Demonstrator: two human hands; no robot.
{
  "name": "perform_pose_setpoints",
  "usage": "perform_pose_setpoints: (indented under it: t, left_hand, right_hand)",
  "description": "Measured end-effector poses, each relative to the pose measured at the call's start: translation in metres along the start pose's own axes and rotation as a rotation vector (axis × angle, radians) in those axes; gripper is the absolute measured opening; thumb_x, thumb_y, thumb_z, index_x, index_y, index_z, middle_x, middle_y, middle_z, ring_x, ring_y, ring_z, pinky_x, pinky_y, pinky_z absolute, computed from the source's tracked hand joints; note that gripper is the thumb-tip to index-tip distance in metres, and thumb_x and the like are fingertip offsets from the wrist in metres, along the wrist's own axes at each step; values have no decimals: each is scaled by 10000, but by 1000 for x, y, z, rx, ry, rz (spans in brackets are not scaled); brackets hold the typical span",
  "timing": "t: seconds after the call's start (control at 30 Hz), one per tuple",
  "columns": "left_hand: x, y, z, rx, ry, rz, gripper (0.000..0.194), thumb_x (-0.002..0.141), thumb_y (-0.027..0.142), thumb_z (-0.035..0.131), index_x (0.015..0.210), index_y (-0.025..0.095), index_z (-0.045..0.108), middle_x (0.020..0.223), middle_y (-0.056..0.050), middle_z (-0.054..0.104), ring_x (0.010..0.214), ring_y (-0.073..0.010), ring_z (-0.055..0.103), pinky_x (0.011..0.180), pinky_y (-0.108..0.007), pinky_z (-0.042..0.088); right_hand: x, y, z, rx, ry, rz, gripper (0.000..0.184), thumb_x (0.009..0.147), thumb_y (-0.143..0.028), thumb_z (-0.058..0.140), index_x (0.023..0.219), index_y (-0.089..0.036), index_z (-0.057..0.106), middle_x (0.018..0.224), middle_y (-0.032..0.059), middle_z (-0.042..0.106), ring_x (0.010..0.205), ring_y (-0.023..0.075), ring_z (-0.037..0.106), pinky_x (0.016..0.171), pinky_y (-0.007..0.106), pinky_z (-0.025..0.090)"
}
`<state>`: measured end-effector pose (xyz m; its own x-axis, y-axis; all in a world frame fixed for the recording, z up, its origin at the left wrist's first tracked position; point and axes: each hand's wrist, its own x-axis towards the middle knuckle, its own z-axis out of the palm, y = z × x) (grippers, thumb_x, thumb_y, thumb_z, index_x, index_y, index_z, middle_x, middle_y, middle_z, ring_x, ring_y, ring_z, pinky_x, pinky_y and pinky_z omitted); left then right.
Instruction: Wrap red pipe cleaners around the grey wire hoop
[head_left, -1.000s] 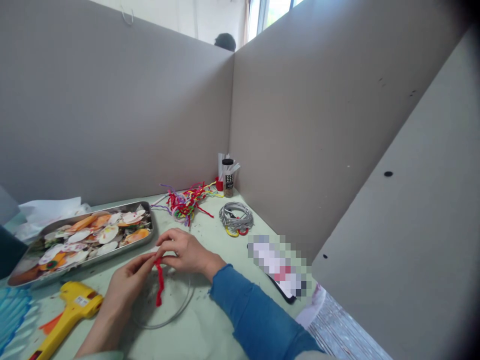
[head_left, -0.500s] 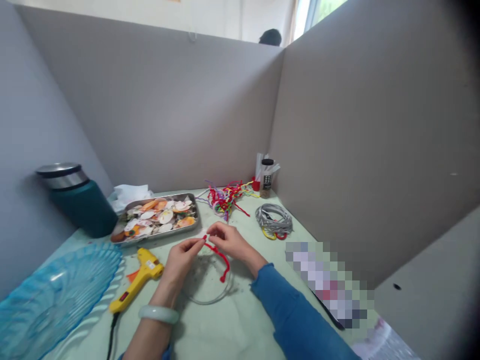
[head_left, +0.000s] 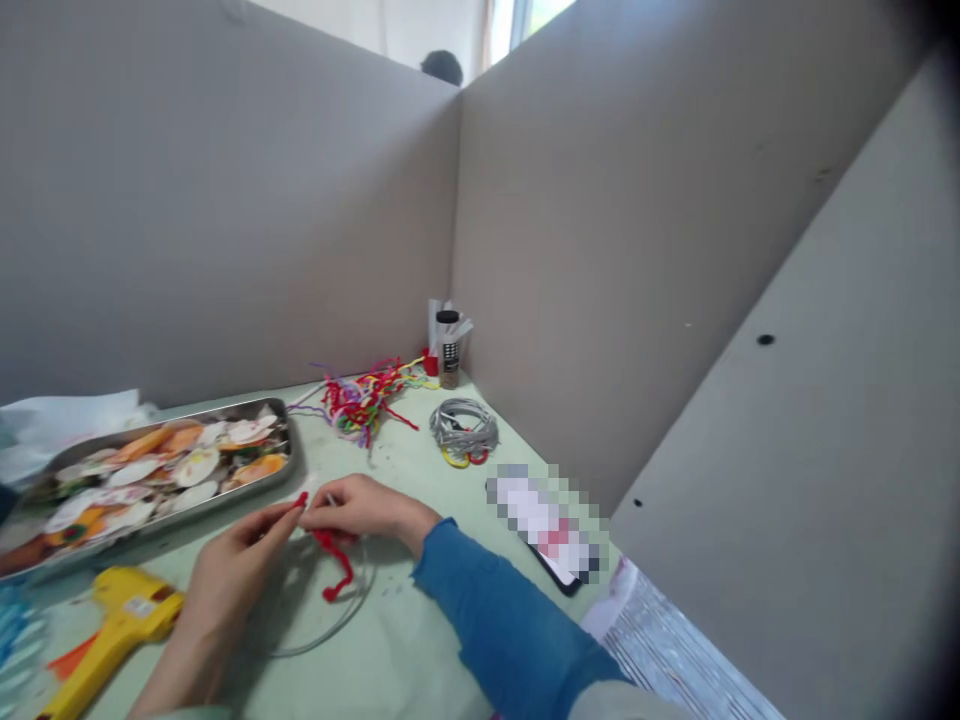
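Note:
My left hand (head_left: 240, 560) is closed in a pinch, with the red tip of a piece of fuzzy yarn (head_left: 345, 575) showing at its fingertips. Close against it, my right hand (head_left: 364, 510) pinches the same yarn beside a thin grey hoop (head_left: 322, 637). The hoop's lower curve hangs below both hands, just over the tabletop. A loose tail of red yarn dangles from the fingers inside the hoop. Where yarn and hoop meet is hidden by my fingers. A short grey tip sticks up at the right fingertips.
Left lies a metal tray (head_left: 289, 440) of shells, with a yellow glue gun (head_left: 127, 620) in front. Behind my hands are tangled coloured yarn (head_left: 367, 400), a bundle of grey cord (head_left: 463, 430) and a black-capped jar (head_left: 448, 350). A phone (head_left: 551, 535) lies right; grey partitions (head_left: 600, 250) enclose the table.
The view has swung to the right, so the tray, glue gun and hands appear farther left. The bottle has almost left the picture. Both hands stay together at the red yarn.

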<state>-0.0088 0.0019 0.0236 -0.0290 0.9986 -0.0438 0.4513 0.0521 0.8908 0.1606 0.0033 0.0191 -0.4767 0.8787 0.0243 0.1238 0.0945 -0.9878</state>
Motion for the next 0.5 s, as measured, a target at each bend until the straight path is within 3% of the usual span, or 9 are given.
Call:
perform_pose_setpoints:
  t: [0.07,0.2,0.37,0.5]
  left_hand:
    - [-4,8,-1,23,-41,-11,550,573,522,613,963,140,680,891,-54,715,875,-248,607,666,-260,450]
    - [-5,13,0,129,10,-88,552,505,534,587,906,170,693,866,-31,720,898,-270,604,721,-277,450]
    - [14,-17,0,151,-9,-24,482,537,543,604,906,245,693,878,34,726,912,-228,625,741,-232,464]
    - [26,-38,2,263,81,117,346,576,533,631,830,313,718,772,96,728,761,-175,666,613,-182,489]
  right_hand:
    - [1,-1,0,41,-16,21,235,763,-386,618,736,-166,544,520,-71,464,431,56,403,417,165,335]
    - [1,-4,0,-79,45,99,137,762,-285,622,724,-165,568,558,-62,501,478,57,431,449,152,350]
    - [3,-4,0,-312,58,106,143,778,-311,572,730,-176,580,560,-55,515,511,78,482,467,158,349]
    - [7,-1,-2,-590,126,38,176,777,-367,550,750,-204,610,605,-45,543,597,106,511,483,174,328]
